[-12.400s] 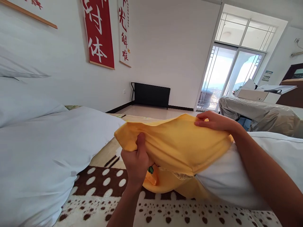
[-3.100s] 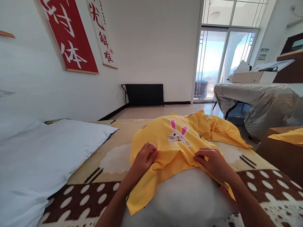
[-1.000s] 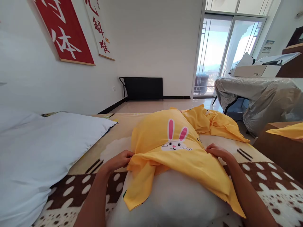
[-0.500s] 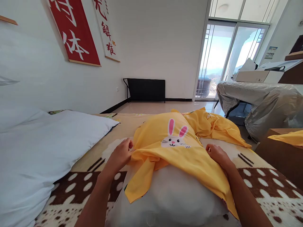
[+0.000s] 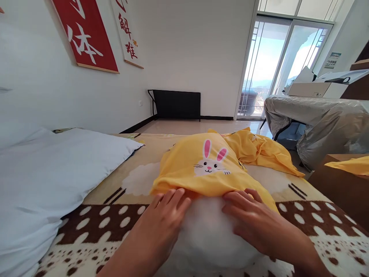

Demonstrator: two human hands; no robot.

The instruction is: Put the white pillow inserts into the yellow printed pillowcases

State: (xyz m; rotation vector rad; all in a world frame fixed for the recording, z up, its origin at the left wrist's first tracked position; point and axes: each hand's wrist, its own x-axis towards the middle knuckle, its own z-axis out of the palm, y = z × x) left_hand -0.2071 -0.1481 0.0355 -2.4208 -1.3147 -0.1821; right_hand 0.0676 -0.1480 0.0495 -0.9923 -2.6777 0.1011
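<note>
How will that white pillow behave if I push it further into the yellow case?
Probably soft and squashy: the white pillow bulges under both flat hands, left hand and right hand. The yellow case looks floppy, already bunched at its rim, so it may ride along.

Your bed [image 5: 121, 215] wears a brown spotted blanket [image 5: 311, 227]; white pillows [image 5: 57, 169], a half-cased pillow [image 5: 207, 231] and yellow cloth [image 5: 265, 152] lie on it.

**Pillow mid-bed, hands on its near end**

The pillow [image 5: 209, 231] lies on the bed [image 5: 115, 215], its far end inside the pillowcase [image 5: 207, 169]. Left hand [image 5: 165, 219] and right hand [image 5: 250, 219] rest side by side on it. A second pillow [image 5: 57, 169] lies left; loose cloth [image 5: 259, 150] behind.
</note>
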